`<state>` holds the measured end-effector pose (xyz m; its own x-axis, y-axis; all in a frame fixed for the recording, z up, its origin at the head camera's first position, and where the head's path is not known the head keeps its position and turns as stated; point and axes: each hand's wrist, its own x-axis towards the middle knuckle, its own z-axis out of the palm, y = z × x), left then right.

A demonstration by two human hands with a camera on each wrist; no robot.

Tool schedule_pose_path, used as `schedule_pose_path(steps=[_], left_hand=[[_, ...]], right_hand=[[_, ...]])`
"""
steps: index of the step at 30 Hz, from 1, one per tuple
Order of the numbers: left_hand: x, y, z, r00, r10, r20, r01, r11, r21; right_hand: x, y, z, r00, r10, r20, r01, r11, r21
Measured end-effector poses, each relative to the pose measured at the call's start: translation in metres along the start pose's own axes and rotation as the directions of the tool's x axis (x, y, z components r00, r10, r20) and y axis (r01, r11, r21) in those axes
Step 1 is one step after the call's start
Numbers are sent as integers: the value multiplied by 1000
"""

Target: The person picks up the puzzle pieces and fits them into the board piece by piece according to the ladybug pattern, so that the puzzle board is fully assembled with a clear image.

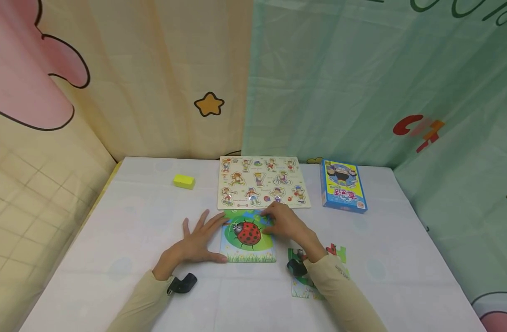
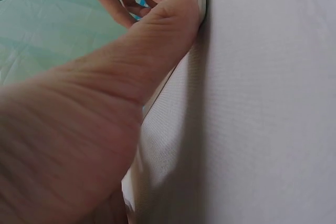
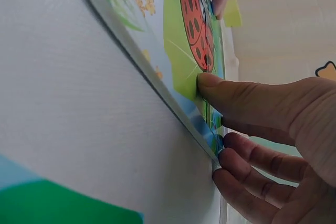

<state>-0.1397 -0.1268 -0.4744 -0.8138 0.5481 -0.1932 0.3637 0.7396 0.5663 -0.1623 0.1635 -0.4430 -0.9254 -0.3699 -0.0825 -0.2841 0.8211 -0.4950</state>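
Observation:
A square ladybug jigsaw puzzle (image 1: pixel 248 253) lies flat on the table, its red ladybug ringed by green and grass along the near edge. My left hand (image 1: pixel 198 240) is spread at its left side, thumb at the near left corner and fingertips at the upper left edge. With curled fingers, my right hand (image 1: pixel 285 221) grips the puzzle's upper right corner. In the right wrist view its thumb (image 3: pixel 231 90) presses the picture by a seam, and the fingertips sit at the edge. The left wrist view shows mostly the left thumb (image 2: pixel 168 24) along the puzzle's border.
Above the puzzle lies a wooden peg board (image 1: pixel 263 182) with sports figures. A blue and yellow box (image 1: pixel 343 186) stands at the back right, a yellow block (image 1: pixel 184 181) at the back left. Puzzle pieces (image 1: pixel 300 290) lie partly under the right forearm.

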Motion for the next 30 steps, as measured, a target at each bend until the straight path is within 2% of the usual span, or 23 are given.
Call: schedule_pose_path(steps=[17,22,30], left_hand=[[0,-2,-1,1000,6,18,-7,1000,26],[-1,-1,-1,1000,7,10,-7,1000,25],[-2,1,-2,1000,11,1,-11,1000,27]], right_hand=[[-11,10,-2,998,-67,19,68,996,-55],[-28,13,-11,996,-89,23,89,996,-25],[-59,20,-19,999,-33,41,33,999,12]])
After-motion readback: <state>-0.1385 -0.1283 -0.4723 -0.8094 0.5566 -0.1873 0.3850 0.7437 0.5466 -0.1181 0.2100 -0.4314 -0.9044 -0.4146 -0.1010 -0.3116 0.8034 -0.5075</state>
